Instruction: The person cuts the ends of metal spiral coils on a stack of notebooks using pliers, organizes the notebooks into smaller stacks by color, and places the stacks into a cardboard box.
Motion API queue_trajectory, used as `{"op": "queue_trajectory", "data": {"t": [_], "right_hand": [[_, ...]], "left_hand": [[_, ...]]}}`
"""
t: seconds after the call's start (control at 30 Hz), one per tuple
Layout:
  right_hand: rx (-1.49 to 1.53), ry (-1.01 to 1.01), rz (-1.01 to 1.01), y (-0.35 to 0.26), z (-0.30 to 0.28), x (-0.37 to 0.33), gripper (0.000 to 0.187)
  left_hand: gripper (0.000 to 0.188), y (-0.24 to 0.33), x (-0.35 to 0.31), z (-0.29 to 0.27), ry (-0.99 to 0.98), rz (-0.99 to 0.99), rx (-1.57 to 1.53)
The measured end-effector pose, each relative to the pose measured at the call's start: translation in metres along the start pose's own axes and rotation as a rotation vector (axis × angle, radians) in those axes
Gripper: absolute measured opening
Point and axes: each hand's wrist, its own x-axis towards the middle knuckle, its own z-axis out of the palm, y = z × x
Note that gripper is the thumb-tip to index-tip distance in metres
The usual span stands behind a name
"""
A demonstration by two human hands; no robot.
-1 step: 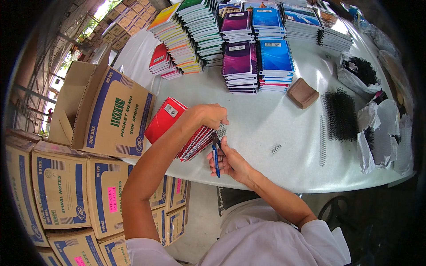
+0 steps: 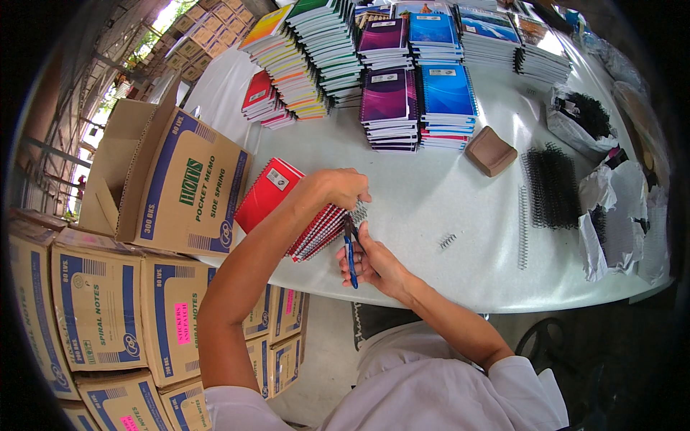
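A glossy whitish tabletop (image 2: 431,190) is spread beneath the grip, and many brown cardboard boxes with blue printed bands (image 2: 97,305) are stacked below and to its left. In the right hand (image 2: 375,269), a pair of slim blue-handled pliers (image 2: 352,264) is firmly grasped, with the jaws pointed away from the body. Just beyond the pliers, a small grey wire coil (image 2: 359,211) is seen at the tool's tip, below the left hand (image 2: 348,188). The left fingers are curled; whether anything is pinched in them cannot be told, as their undersides are hidden. Immediately left of the grip, a fanned pile of red-covered spiral notebooks (image 2: 267,194) is partly covered by the left forearm. Farther left, an open brown cardboard carton (image 2: 192,183) is set beside the pile. Beyond the grip, stacks of purple-covered notebooks (image 2: 388,97) and blue-covered notebooks (image 2: 447,90) are lined up, with a brown, curved-sided block (image 2: 491,151) placed nearer on their right. To the grip's right, a short loose coil piece (image 2: 447,241) is left lying, and farther out a dense bundle of black wire spirals (image 2: 552,188) is laid beside torn white wrapping (image 2: 593,233).
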Motion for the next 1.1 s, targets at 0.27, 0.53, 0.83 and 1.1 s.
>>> {"op": "queue_trajectory", "data": {"t": [0.27,0.53,0.83,1.1], "right_hand": [[-0.003,0.0,-0.015,-0.005,-0.003,0.001,0.076],[0.059,-0.036,0.005,0.003,-0.012,0.011,0.074],[0.009,0.038,0.1,0.005,0.003,-0.005,0.074],[0.064,-0.05,0.109,0.005,-0.009,0.006,0.074]], "left_hand": [[0.05,-0.002,0.003,0.004,0.002,-0.02,-0.02],[0.049,0.004,-0.001,0.001,0.009,-0.016,0.004],[0.047,0.011,-0.005,0.011,0.097,0.002,0.098],[0.048,0.015,-0.009,0.009,0.106,-0.003,0.066]]}}
